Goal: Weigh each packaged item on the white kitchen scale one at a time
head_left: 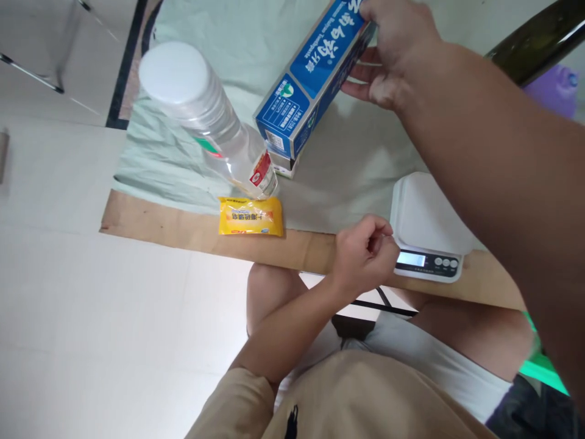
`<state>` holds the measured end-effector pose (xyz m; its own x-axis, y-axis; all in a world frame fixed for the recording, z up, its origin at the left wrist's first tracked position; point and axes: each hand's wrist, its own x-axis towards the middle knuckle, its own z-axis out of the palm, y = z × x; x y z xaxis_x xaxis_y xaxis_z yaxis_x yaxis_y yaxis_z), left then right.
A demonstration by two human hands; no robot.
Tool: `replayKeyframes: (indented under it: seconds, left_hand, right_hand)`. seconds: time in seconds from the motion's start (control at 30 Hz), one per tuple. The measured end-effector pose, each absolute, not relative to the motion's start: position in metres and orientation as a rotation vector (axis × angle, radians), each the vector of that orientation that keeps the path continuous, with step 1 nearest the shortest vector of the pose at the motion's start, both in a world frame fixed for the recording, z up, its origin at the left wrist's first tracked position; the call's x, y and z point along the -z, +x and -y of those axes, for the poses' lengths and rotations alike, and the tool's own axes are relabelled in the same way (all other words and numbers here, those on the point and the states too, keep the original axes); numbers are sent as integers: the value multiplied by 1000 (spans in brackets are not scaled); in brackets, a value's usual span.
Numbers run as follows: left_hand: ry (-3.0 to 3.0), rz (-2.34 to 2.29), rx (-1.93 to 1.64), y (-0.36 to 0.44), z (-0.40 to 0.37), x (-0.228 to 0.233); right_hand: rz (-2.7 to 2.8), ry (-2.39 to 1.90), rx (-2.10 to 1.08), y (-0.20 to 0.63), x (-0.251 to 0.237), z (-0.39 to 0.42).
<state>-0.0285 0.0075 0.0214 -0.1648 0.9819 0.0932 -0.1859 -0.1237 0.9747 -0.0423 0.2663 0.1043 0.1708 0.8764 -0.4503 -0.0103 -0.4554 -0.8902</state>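
My right hand [395,52] reaches across to a blue toothpaste box [315,73], with the thumb on its top edge and the fingers along its side. The box lies at a slant; below its near end part of another small box [286,167] shows, mostly hidden. Curled into a loose fist, my left hand [365,253] rests at the table's front edge, touching or almost touching the left side of a white digital scale [429,213]. Nothing shows in its fingers. The scale's display is lit, but its digits are unreadable.
A clear bottle with a white cap [178,76] stands left of the boxes. In front of it lies a yellow soap packet [251,216]. A dark green bottle [539,39] and a purple item [555,88] are at the far right. Pale green cloth [183,177] covers the table.
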Motion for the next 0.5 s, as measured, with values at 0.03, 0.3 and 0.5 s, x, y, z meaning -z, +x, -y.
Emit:
replayKeyframes:
  seconds: [0.03,0.3,0.5]
  left_hand:
    - [1062,-1117,-1493,-29,-7,-22]
    - [1104,-1109,-1583,-33,-8,-25]
    - [1160,-1091,-1606,-36,-5,-26]
  right_hand:
    - [857,-1633,-1394,-45,-107,-265]
    - [985,-1619,-1389,-56,-106,-253]
    - [1239,-1489,-1349,-49,-95,-257]
